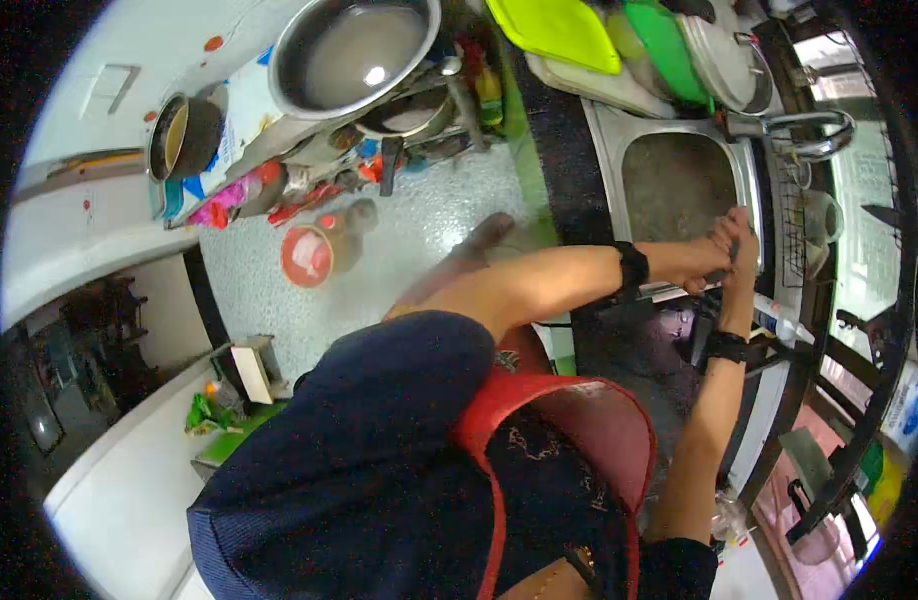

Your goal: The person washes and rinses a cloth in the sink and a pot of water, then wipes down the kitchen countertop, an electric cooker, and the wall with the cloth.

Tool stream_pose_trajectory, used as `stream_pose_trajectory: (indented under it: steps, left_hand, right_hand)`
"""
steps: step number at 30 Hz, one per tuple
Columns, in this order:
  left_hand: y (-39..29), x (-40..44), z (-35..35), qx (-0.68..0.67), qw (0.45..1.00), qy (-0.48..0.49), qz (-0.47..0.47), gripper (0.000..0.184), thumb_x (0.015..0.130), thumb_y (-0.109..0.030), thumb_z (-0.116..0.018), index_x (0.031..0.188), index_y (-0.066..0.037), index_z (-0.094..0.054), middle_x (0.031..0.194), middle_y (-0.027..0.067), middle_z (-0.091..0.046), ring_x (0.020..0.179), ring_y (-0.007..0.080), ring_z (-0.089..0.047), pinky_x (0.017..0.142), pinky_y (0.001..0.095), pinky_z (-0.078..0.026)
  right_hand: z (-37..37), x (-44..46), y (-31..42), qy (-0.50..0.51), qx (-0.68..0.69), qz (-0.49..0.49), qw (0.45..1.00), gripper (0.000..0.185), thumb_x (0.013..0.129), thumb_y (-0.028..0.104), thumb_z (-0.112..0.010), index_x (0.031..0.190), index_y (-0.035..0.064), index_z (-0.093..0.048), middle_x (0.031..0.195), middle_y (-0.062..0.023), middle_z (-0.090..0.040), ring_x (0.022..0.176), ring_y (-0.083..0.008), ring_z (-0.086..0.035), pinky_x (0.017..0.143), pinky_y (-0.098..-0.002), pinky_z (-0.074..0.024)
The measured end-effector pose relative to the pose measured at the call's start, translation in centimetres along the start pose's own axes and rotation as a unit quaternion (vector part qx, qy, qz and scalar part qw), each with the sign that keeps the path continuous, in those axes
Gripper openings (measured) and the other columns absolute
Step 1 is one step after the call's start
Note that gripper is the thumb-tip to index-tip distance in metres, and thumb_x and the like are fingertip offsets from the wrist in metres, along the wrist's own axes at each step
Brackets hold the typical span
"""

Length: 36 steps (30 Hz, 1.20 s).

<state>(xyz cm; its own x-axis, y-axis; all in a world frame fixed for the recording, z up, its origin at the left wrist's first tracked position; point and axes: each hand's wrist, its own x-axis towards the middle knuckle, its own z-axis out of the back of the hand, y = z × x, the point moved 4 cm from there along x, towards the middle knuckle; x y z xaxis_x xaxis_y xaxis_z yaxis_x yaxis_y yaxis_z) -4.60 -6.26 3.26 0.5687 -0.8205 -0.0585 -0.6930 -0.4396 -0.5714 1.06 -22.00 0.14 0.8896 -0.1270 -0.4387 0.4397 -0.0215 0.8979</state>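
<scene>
My left hand [701,262] and my right hand [744,245] are pressed together at the near corner of the metal sink [679,180]. Their fingers are closed around each other, and a small dark patch shows between them; what it is cannot be made out. Both wrists wear black bands. Murky grey-brown colour fills the sink basin. The curved metal faucet [824,135] stands at the sink's far right side, beyond my hands.
Above the sink lie a yellow-green tray [559,30] and a green lid [664,50]. A wire rack [791,230] stands right of it. Upper left are a large metal bowl [354,55] and a dark pot [184,135]. An orange bucket [307,256] sits on the floor.
</scene>
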Motion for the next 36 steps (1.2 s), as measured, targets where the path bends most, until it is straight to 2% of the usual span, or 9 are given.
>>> stream_pose_trajectory:
  steps: [7,14,15,20,24,30,32,34,36]
  left_hand:
    - [3.4,3.9,3.9,0.319,0.925,-0.205,-0.015,0.028,0.076,-0.019,-0.053,0.096,0.001,-0.053,0.068,0.0141,-0.057,0.046,0.0240,-0.056,0.035,0.0372,-0.039]
    - [1.4,-0.4,2.9,0.361,0.918,-0.166,0.007,0.023,0.075,-0.017,-0.054,0.087,0.001,-0.062,0.074,0.0197,-0.063,0.051,0.0284,-0.060,0.041,0.0411,-0.044]
    - [4.2,1.7,5.0,0.504,0.847,-0.161,-0.054,0.022,0.075,-0.018,-0.054,0.083,0.000,-0.063,0.074,0.0192,-0.063,0.054,0.0296,-0.060,0.045,0.0425,-0.045]
    - [2.0,-1.2,4.0,0.637,0.741,-0.196,-0.080,0.026,0.077,-0.027,-0.057,0.080,-0.002,-0.066,0.078,0.0186,-0.064,0.065,0.0340,-0.061,0.057,0.0444,-0.046]
    - [0.3,-2.1,7.2,0.530,0.808,-0.256,-0.021,0.037,0.078,-0.035,-0.059,0.086,0.000,-0.063,0.075,0.0165,-0.064,0.066,0.0235,-0.063,0.057,0.0413,-0.049]
    - [-7.7,-9.6,6.0,0.600,0.762,-0.244,-0.018,0.071,0.073,-0.053,-0.062,0.122,-0.004,-0.046,0.109,0.0200,-0.059,0.094,0.0319,-0.060,0.074,0.0412,-0.052]
    - [-9.7,-14.1,5.3,0.297,0.901,-0.317,0.021,0.045,0.080,-0.043,-0.060,0.096,-0.001,-0.057,0.084,0.0107,-0.061,0.073,0.0171,-0.063,0.054,0.0302,-0.053]
    - [-11.8,-17.2,5.8,0.161,0.946,-0.277,0.045,0.041,0.088,-0.030,-0.055,0.121,-0.007,-0.049,0.103,0.0106,-0.056,0.087,0.0255,-0.059,0.071,0.0336,-0.052]
    - [-14.7,-21.3,5.6,0.251,0.941,-0.214,-0.074,0.022,0.090,-0.019,-0.053,0.109,-0.007,-0.054,0.097,0.0058,-0.058,0.080,0.0210,-0.060,0.070,0.0340,-0.053]
  right_hand:
    - [-4.5,-0.7,1.3,-0.065,-0.173,0.027,0.982,0.040,0.086,0.043,-0.057,0.060,0.0135,-0.047,0.053,0.0041,-0.039,0.043,-0.0056,-0.032,0.039,-0.0233,-0.0236]
    - [-4.2,2.2,-2.5,-0.045,-0.353,0.182,0.917,0.044,0.086,0.038,-0.054,0.060,0.0043,-0.046,0.052,-0.0007,-0.042,0.042,-0.0091,-0.036,0.040,-0.0280,-0.0266]
    - [-3.5,3.0,-3.6,-0.030,-0.402,0.128,0.906,0.042,0.087,0.036,-0.050,0.074,-0.0038,-0.059,0.061,-0.0171,-0.055,0.053,-0.0274,-0.048,0.054,-0.0419,-0.0380]
    - [-5.0,1.3,-4.4,-0.156,-0.459,0.284,0.827,0.038,0.088,0.035,-0.051,0.081,-0.0007,-0.064,0.067,-0.0064,-0.060,0.059,-0.0196,-0.054,0.054,-0.0366,-0.0397]
    - [-8.3,-3.8,-1.5,-0.030,0.001,0.083,0.996,0.038,0.091,0.038,-0.049,0.107,0.0041,-0.056,0.091,-0.0028,-0.062,0.078,-0.0177,-0.060,0.065,-0.0313,-0.0473]
    - [-13.0,-6.7,-0.1,0.140,0.004,0.031,0.990,0.047,0.086,0.028,-0.060,0.124,0.0043,-0.044,0.112,-0.0083,-0.055,0.095,-0.0211,-0.056,0.081,-0.0361,-0.0485]
    - [-15.2,-7.3,1.4,0.139,0.022,-0.001,0.990,0.045,0.084,0.020,-0.063,0.123,0.0057,-0.045,0.110,-0.0085,-0.056,0.092,-0.0194,-0.057,0.076,-0.0340,-0.0499]
    - [-18.1,-8.1,3.4,0.183,0.051,0.063,0.980,0.043,0.081,0.014,-0.064,0.120,0.0060,-0.047,0.109,-0.0075,-0.057,0.091,-0.0196,-0.058,0.074,-0.0328,-0.0508]
    - [-21.6,-10.2,5.9,0.182,0.062,0.049,0.980,0.043,0.079,0.010,-0.063,0.119,0.0064,-0.048,0.108,-0.0063,-0.057,0.092,-0.0192,-0.057,0.073,-0.0327,-0.0510]
